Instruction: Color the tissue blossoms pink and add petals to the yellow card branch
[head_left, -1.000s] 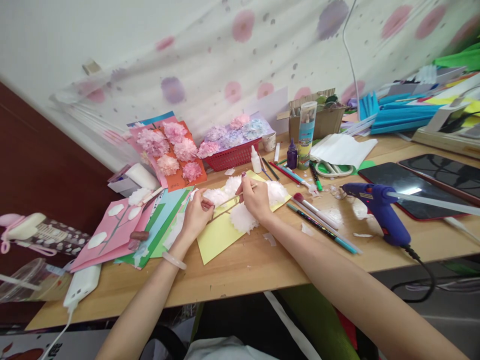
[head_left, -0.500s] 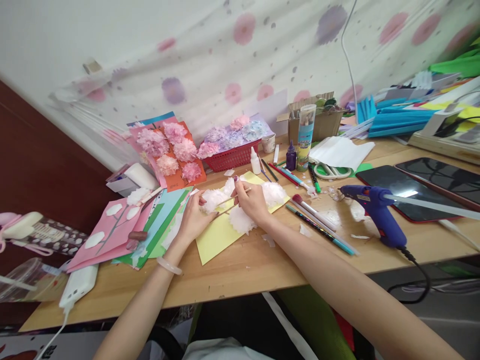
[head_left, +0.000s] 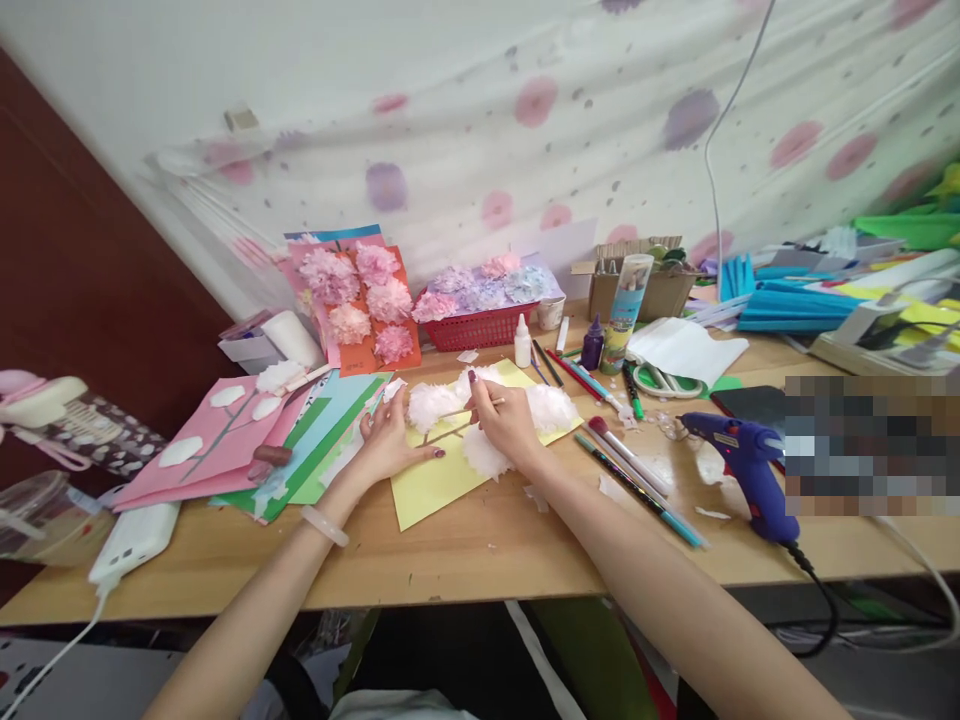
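Observation:
A yellow paper sheet [head_left: 431, 480] lies on the wooden desk [head_left: 487, 555] with several white tissue flowers [head_left: 551, 408] and thin wooden sticks [head_left: 450, 432] on it. My right hand [head_left: 502, 418] is closed in a pinch on one thin stick over the flowers. My left hand [head_left: 390, 440] rests on the sheet's left edge with its fingers laid flat, beside a white flower [head_left: 431, 403]. A pale bangle [head_left: 324, 525] sits on my left wrist.
A blue glue gun [head_left: 742, 465] lies at the right with its cord over the front edge. Brushes and pens [head_left: 637, 470] lie between it and the sheet. Pink and green cards [head_left: 225, 450] sit at left, a red basket [head_left: 480, 322] of flowers behind, a white charger [head_left: 135, 540] near the left edge.
The view has tilted up and shifted left. My left hand has let go of the stick end and flattened onto the sheet. My right hand keeps its pinch on the stick.

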